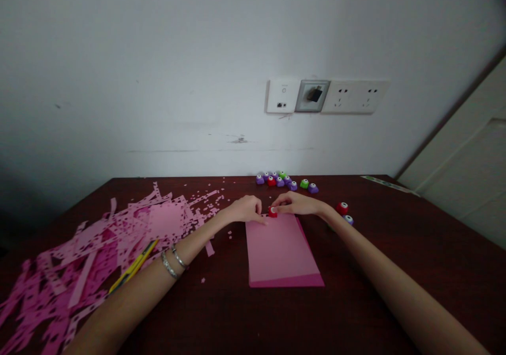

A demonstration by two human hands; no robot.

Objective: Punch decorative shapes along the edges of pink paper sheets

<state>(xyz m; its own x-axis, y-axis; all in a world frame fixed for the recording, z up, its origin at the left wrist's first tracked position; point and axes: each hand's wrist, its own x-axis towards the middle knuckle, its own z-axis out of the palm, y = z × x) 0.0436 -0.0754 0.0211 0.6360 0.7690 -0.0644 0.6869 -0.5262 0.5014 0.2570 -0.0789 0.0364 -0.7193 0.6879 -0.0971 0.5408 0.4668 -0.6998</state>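
Observation:
Light pink paper lies on the dark brown table, with a darker pink sheet showing at its lower and right edges. At the upper left corner of the paper, my left hand has its thumb on top and its fingers curled at the edge. A small red craft punch with a white button sits at the paper's far edge. My right hand grips that punch from the right, thumb and fingers closed on it. Whether the paper is inside the punch's slot is too small to tell.
Punched pink paper strips and tiny scraps spread over the left side. Among them lies a yellow utility knife. Several purple, green and red punches stand near the wall. Another red punch is beyond my right forearm, and a ruler lies far right.

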